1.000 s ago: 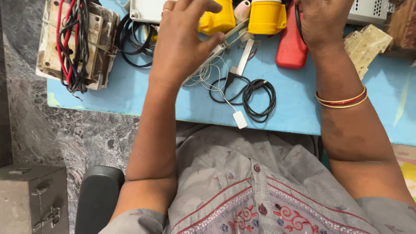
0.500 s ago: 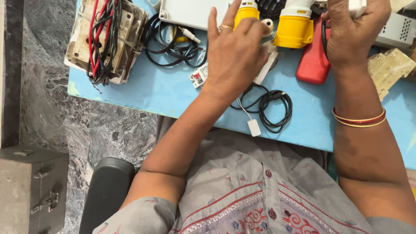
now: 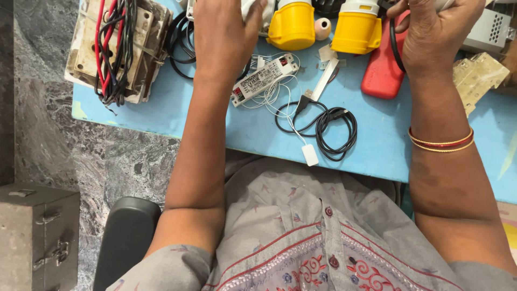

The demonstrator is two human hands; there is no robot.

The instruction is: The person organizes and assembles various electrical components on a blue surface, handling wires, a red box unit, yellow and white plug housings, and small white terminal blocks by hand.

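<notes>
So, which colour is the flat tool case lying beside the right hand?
Red case, on the blue table under the right hand; head view shows it.

Left hand [image 3: 223, 35]: back upward, forearm stretched straight forward from a bent elbow, fingers reaching past the top edge, thumb spread to the right. Right hand [image 3: 436, 32]: raised at top right, back toward the camera, fingers curled closed, wrist straight, forearm running down and right, bangles above the wrist.

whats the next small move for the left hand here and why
Probably drawing the left hand back toward the small white rectangular driver box: the hand rests at the table's far edge over the coiled black cables, while the box lies free, its thin white wires loose beside it.
</notes>
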